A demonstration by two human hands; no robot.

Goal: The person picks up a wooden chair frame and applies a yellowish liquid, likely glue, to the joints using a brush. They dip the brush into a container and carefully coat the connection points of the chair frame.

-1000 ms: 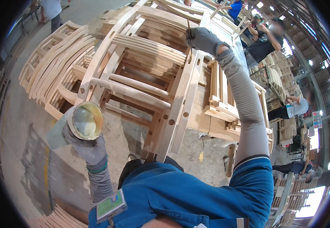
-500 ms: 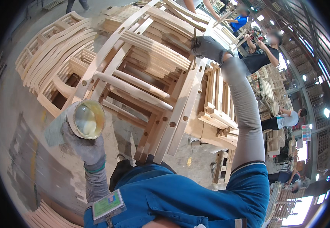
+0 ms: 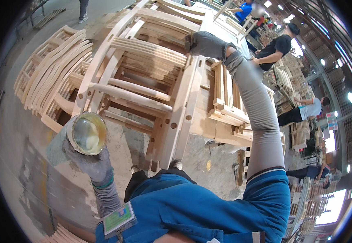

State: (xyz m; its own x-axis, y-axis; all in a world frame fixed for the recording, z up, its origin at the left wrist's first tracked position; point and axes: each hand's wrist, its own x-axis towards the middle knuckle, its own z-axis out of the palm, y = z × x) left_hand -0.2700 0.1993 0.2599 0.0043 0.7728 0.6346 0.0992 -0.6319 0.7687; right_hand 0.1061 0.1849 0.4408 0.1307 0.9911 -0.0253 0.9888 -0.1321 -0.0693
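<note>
My left hand (image 3: 91, 162), in a grey glove, is closed around a cup (image 3: 71, 135) and tilts its mouth toward me. Inside is a pale whitish, glue-like liquid (image 3: 90, 135) with a yellowish crust around the rim. My right hand (image 3: 208, 44), also gloved in grey, reaches out over the far right part of a stack of pale wooden chair frames (image 3: 139, 93). Its fingers are curled; the thin stick it held a moment ago is hidden or too blurred to make out now. Round holes and slots show in the near frame posts (image 3: 174, 121).
More curved chair frames (image 3: 54, 69) stand stacked at the left. Wooden parts (image 3: 224, 93) lie on a cardboard-coloured surface under my right arm. A person in black (image 3: 275, 52) and a person in a light shirt (image 3: 312, 109) are at the right. Curved wooden pieces (image 3: 64, 235) lie lower left.
My right hand has shifted left, and the thin stick upright in it earlier no longer shows. The chair frames appear farther left in view. The cup stays in my left hand, slightly lower.
</note>
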